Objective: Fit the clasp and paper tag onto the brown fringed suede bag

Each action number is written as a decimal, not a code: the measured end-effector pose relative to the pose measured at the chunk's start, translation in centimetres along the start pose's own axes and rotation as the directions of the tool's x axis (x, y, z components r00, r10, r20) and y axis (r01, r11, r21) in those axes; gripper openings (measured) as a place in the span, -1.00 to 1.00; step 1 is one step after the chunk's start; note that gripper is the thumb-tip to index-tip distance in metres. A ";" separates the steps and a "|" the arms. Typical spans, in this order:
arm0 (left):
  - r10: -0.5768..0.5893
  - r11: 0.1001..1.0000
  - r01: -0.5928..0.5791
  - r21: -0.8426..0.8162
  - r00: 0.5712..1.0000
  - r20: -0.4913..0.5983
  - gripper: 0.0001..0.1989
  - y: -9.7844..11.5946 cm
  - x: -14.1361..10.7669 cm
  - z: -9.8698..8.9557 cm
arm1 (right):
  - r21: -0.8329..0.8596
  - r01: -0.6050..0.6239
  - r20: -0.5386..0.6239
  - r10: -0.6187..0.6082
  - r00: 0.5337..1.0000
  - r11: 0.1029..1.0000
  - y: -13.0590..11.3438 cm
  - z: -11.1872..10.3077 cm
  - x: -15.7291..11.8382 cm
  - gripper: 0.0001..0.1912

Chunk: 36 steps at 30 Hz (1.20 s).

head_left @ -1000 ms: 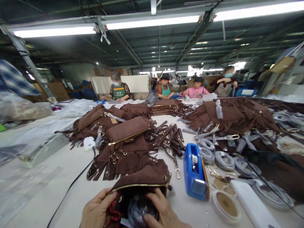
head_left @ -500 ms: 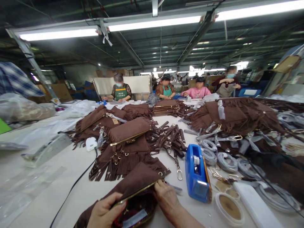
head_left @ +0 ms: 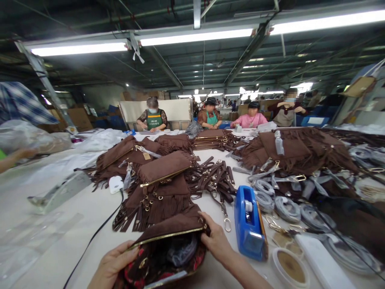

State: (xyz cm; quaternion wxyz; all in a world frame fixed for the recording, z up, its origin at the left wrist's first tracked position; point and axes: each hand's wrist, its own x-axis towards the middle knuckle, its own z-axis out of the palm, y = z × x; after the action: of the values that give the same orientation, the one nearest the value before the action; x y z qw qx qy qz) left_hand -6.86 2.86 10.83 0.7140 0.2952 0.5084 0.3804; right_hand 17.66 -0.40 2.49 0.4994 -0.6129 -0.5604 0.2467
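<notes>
A brown fringed bag (head_left: 173,221) lies at the front of the table, its gold zipper undone and its mouth wide. Inside show a dark lining with red patches and some crumpled clear plastic (head_left: 183,249). My left hand (head_left: 112,263) grips the bag's left edge, thumb on the zipper rim. At the right end of the zipper, near a small metal ring, my right hand (head_left: 215,237) pinches the rim. Just beyond lie more brown fringed bags (head_left: 165,166) and a bunch of brown straps with metal clasps (head_left: 215,180).
A blue tape dispenser (head_left: 249,222) stands right of my hands, beside a tape roll (head_left: 290,265) and a white box (head_left: 325,261). Wrapped coiled straps (head_left: 287,206) and stacked bags (head_left: 294,148) fill the right. A corded white device (head_left: 116,184) sits left. Several co-workers sit or stand opposite.
The bag's mouth has been spread wider and tilted toward me, so the lining and plastic now show. My left hand moved left and down. Another person's hand has appeared at far left.
</notes>
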 end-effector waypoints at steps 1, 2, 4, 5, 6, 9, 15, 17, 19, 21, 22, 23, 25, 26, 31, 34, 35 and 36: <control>-0.008 1.000 0.008 0.009 1.000 0.011 -0.63 0.3 0.1 -0.2 | 0.050 -0.076 0.030 0.075 0.997 0.996 -1.1 -0.6 0.4 -0.55; -0.011 1.000 0.011 0.028 1.000 0.015 -0.65 0.6 0.3 -0.5 | 0.097 -0.152 0.042 0.149 0.988 0.984 -2.3 -1.3 0.7 -0.64; -0.001 0.994 -0.002 0.114 1.000 0.021 -0.68 1.1 1.0 -1.0 | 0.185 -0.265 0.040 0.263 0.964 0.946 -4.7 -2.8 1.5 -0.74; 0.011 0.979 -0.016 0.205 1.000 0.026 -0.70 1.2 1.5 -1.2 | 0.211 -0.293 0.032 0.293 0.956 0.933 -5.7 -3.6 1.9 -0.73; 0.043 0.940 -0.051 0.336 0.999 0.031 -0.72 1.3 2.0 -1.2 | 0.204 -0.316 0.028 0.317 0.948 0.927 -6.4 -4.3 2.3 -0.73; 0.255 0.538 -0.234 0.810 0.961 0.108 -0.83 1.3 3.0 -0.5 | 0.011 -0.358 0.028 0.358 0.933 0.934 -6.6 -5.6 3.2 -0.77; 0.385 -0.264 -0.289 0.920 0.843 0.375 -0.67 -1.1 2.1 1.5 | -0.298 -0.218 -0.006 0.227 0.974 0.929 -4.6 -6.5 3.1 -0.77; 0.426 -0.431 -0.380 0.818 0.714 0.556 -0.59 -3.5 2.3 2.2 | -0.354 -0.211 -0.019 0.219 0.976 0.911 -4.7 -6.6 3.2 -0.76; 0.495 -0.591 -0.417 0.690 0.488 0.719 -0.45 -6.3 3.0 3.3 | -0.408 -0.212 -0.021 0.223 0.975 0.888 -4.8 -6.5 3.4 -0.77; 0.580 -0.677 -0.310 0.667 0.334 0.743 -0.39 -9.0 3.6 5.2 | -0.456 -0.210 -0.013 0.229 0.973 0.865 -4.7 -6.4 3.8 -0.77; 0.629 -0.666 -0.261 0.699 0.308 0.714 -0.33 -10.2 3.7 6.3 | -0.473 -0.210 -0.009 0.233 0.972 0.856 -4.6 -6.3 4.0 -0.77; 0.670 -0.650 -0.233 0.723 0.273 0.690 -0.28 -11.0 3.7 7.4 | -0.485 -0.210 -0.004 0.238 0.971 0.849 -4.5 -6.3 4.2 -0.78; 0.724 -0.619 -0.215 0.755 0.215 0.655 -0.24 -12.1 3.3 9.6 | -0.507 -0.215 -0.004 0.247 0.969 0.835 -4.4 -6.3 4.5 -0.79; 0.735 -0.613 -0.219 0.759 0.195 0.650 -0.23 -12.3 3.0 10.4 | -0.520 -0.216 -0.007 0.249 0.968 0.826 -4.5 -6.3 4.6 -0.80; 0.703 -0.608 -0.193 0.770 0.320 0.635 -0.30 -12.6 3.0 12.0 | -0.569 -0.201 0.008 0.249 0.968 0.798 -5.0 -6.4 4.7 -0.79; 0.674 -0.604 -0.184 0.775 0.401 0.620 -0.40 -13.8 3.8 11.8 | -0.576 -0.175 0.050 0.248 0.968 0.799 -4.3 -6.9 4.3 -0.67; 0.658 -0.590 -0.217 0.778 0.428 0.619 -0.41 -14.2 4.0 11.6 | -0.581 -0.177 0.055 0.255 0.965 0.795 -3.8 -7.0 4.0 -0.61; 0.632 -0.562 -0.268 0.782 0.470 0.616 -0.41 -14.5 4.1 11.5 | -0.588 -0.187 0.054 0.269 0.962 0.787 -3.3 -7.2 3.7 -0.57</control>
State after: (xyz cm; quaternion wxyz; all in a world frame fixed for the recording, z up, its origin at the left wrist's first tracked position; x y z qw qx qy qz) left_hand 8.37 -1.89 0.58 -0.1465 0.8601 0.4484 0.1942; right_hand 23.36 0.19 9.11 0.2172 -0.7806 -0.5626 0.1643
